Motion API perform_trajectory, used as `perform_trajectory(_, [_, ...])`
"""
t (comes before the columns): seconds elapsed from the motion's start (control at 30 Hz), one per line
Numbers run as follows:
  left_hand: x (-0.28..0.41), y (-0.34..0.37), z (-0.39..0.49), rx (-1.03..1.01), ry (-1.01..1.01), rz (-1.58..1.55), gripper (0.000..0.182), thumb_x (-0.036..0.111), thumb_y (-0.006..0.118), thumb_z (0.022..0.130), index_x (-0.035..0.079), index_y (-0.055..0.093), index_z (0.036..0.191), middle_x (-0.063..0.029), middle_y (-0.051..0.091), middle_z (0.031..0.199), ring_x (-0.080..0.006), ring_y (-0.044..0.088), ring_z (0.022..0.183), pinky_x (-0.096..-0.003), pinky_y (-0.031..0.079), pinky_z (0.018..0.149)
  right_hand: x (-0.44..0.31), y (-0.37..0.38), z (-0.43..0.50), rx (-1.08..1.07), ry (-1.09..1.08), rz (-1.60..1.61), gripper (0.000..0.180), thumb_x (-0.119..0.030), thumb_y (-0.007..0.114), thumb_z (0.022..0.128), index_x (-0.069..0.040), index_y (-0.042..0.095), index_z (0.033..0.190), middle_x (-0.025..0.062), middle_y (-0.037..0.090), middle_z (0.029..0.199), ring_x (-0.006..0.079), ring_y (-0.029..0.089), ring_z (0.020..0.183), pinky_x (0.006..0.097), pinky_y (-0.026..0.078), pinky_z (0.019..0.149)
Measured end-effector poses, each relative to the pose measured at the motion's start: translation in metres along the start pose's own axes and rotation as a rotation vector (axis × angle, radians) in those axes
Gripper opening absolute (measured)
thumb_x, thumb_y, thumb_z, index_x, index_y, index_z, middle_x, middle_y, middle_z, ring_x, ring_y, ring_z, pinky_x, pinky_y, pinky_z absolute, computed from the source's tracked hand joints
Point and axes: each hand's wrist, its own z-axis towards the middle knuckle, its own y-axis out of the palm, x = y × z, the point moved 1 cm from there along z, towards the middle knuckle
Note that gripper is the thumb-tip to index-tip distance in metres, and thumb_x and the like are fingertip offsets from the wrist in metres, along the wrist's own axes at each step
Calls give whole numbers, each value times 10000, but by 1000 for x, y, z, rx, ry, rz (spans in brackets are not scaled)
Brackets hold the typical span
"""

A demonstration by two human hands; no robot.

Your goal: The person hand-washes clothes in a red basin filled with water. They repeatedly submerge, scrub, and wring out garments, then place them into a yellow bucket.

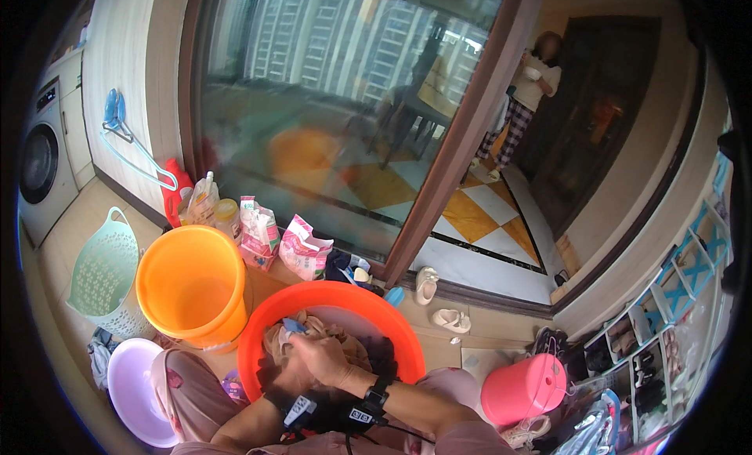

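A large red plastic tub [332, 291] stands between my knees, with tan and dark wet clothes [352, 343] in cloudy water. Both hands are over the tub, close together. My right hand [322, 361] is curled around a small light cloth with a blue part [292, 325]. My left hand [285, 375] lies just beside it, lower and partly blurred; its fingers are hard to make out against the tan cloth.
An orange bucket [191, 278], a mint laundry basket [106, 273] and a lilac basin [132, 390] stand at left. Detergent bags [305, 249] line the glass door. At right are a pink bucket [523, 390], shoes [451, 321] and a shoe rack [634, 337]. A person [531, 84] holding a bowl stands in the doorway.
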Motion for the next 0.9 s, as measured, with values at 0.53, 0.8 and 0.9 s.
perform_trajectory(0.53, [50, 18, -17, -33, -341, -42, 326, 218, 391, 1031, 0, 607, 1141, -112, 648, 999, -229, 622, 909, -336, 508, 781, 12, 2, 1, 182, 384, 0, 170, -135, 549, 934, -50, 624, 1060, 166, 615, 693, 330, 649, 654, 460, 490, 592])
perform_trajectory(0.8, [36, 9, -9, -36, -263, -49, 336, 284, 374, 1047, 48, 605, 1110, -98, 631, 987, -232, 613, 923, -336, 505, 773, 19, 9, -3, 193, 459, 53, 187, -130, 505, 951, -65, 598, 1099, 211, 660, 867, 394, 661, 800, 479, 511, 661])
perform_trajectory(0.9, [44, 13, -10, -141, -188, -504, 311, 271, 387, 1040, 57, 602, 1110, -93, 635, 967, -236, 617, 898, -345, 513, 751, 12, 5, 2, 56, 115, -54, 184, -137, 521, 922, -71, 610, 1068, 202, 649, 831, 384, 660, 796, 491, 506, 689])
